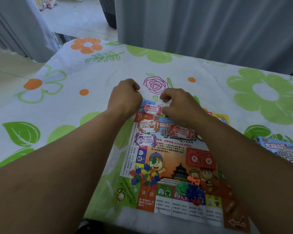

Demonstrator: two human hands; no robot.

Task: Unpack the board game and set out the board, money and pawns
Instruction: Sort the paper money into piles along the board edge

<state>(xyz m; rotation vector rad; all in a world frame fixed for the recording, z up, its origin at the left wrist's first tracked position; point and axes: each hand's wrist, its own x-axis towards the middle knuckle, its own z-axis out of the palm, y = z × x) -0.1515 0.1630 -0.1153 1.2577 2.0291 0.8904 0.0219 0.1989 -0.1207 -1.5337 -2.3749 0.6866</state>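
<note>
board (172, 166) flat on the flowered tablecloth (91, 78), near edge toward the person, right forearm lying across its right side
left hand (125, 97) at the board's far-left corner, fingers curled into a fist, knuckles up; fingertips hidden, can't tell if it's holding anything
right hand (178, 105) just beside it over the far edge, fingers curled down onto a pale slip (161, 104); can't tell if that's a pinch or just contact
money on the far half of the board: pink 1000 note (151, 108) between the hands, brown note (148, 126) below it, purple 200 note (145, 140) below that, red note (181, 131) to the right under the right wrist
red card stack (200, 158) mid-board, right side
loose pile of small coloured pieces (144, 177) near-left on the board; green and blue pieces (189, 190) plus an orange piece (194, 179) near-centre
game box (284, 151) on the cloth at the right edge, partly cut off by the frame
grey curtain (210, 31) behind the table
</note>
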